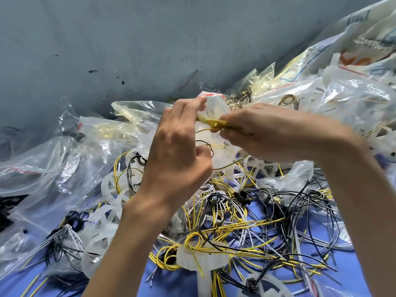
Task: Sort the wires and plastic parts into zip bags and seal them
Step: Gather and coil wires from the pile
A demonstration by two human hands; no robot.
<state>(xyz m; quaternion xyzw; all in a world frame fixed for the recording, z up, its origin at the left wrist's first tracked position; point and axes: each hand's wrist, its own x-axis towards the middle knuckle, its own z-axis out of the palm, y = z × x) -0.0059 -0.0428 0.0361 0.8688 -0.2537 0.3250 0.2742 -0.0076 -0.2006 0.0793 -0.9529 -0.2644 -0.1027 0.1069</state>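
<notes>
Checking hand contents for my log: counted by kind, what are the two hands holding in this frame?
zip bag, pinched at its top by the left hand: 1
yellow wire bundle, gripped by the right hand at the bag's mouth: 1
Total: 2

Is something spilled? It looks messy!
Yes: loose wires and plastic wheels lie tangled over the blue surface, outside the bags. The left hand grips a zip bag; the right hand pinches yellow wires at it.
</notes>
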